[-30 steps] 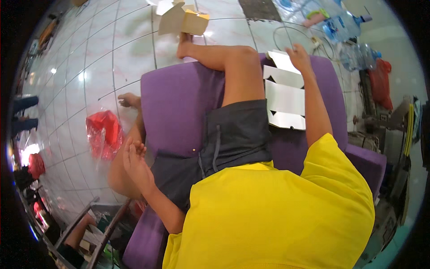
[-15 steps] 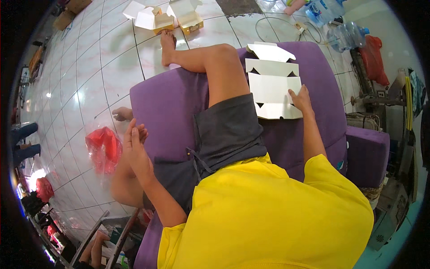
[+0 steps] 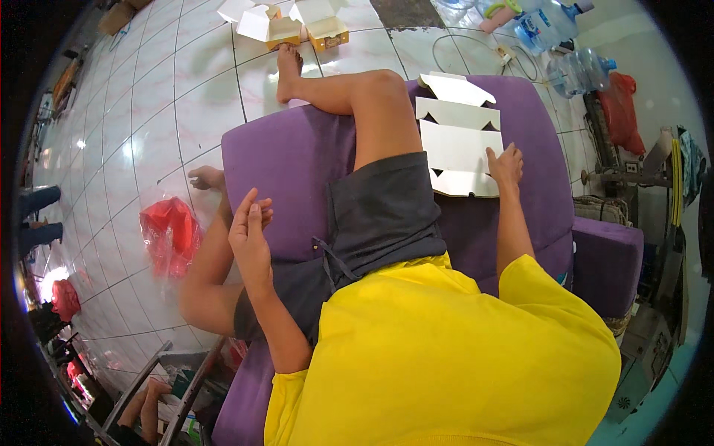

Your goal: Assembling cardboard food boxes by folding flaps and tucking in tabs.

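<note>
A white-tiled floor (image 3: 208,111) is stretching out all around the purple sofa (image 3: 286,171), its dark joints bending toward the rim. The sofa itself is serving as both seat and worktop, its padded top probably giving a little under anything pressed on it. On its right half, the unfolded white carton (image 3: 465,145) is lying creased but nearly flat, apparently set there because that is the free cushion within the right arm's easy reach.

Beyond the sofa's far right corner, clear plastic water bottles (image 3: 580,73) are cluttering the floor, and past its far edge open yellow-and-white boxes (image 3: 327,33) are sitting close together. Left of the sofa, a red bag in clear plastic (image 3: 171,227) is lying crumpled.

Now the hands! Over the sofa's left side, the left hand (image 3: 251,232) is hovering, fingers loosely extended, holding nothing. On the sofa's right half, the right hand (image 3: 506,165) is showing thumb and fingers apart, the thumb overlapping the carton's right edge, seemingly steadying it; how firmly it's pressing, I'm not able to tell.
</note>
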Motion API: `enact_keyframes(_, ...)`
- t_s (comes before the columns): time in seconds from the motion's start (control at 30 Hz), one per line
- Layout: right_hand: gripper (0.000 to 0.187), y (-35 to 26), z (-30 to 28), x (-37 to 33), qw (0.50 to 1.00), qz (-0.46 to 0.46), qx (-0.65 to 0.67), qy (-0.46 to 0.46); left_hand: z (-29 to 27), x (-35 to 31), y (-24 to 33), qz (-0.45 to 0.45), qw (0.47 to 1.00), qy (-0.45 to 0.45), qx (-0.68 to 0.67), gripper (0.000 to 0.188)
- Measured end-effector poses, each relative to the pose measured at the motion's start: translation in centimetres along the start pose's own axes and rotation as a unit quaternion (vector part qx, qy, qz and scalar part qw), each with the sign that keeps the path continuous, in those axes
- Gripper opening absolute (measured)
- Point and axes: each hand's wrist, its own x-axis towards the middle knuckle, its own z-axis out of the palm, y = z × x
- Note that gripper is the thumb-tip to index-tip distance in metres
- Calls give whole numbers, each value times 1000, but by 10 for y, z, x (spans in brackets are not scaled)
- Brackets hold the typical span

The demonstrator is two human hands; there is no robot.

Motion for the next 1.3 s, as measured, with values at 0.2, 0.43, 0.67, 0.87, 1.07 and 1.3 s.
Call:
enact_keyframes(0.2,81,24,27,20,993,-63,83,-59,-9,2,-10,-13,1000,6,-5,31)
enact_keyframes(0.43,68,3,-4,-4,992,-127,24,4,-4,1,-8,-20,1000,0,7,32)
enact_keyframes(0.67,23,33,-34,41,957,-110,253,-88,3,5,-5,8,999,-13,42,32)
enact_keyframes(0.87,30,9,-157,5,797,-191,524,-232,18,5,7,15,998,-16,60,32)
enact_keyframes(1.07,35,-65,-171,-43,726,-239,571,-301,74,4,24,30,995,-86,-43,37)
enact_keyframes(1.3,39,-194,-64,-109,751,-505,295,-307,34,-18,4,-12,996,-74,-49,49)
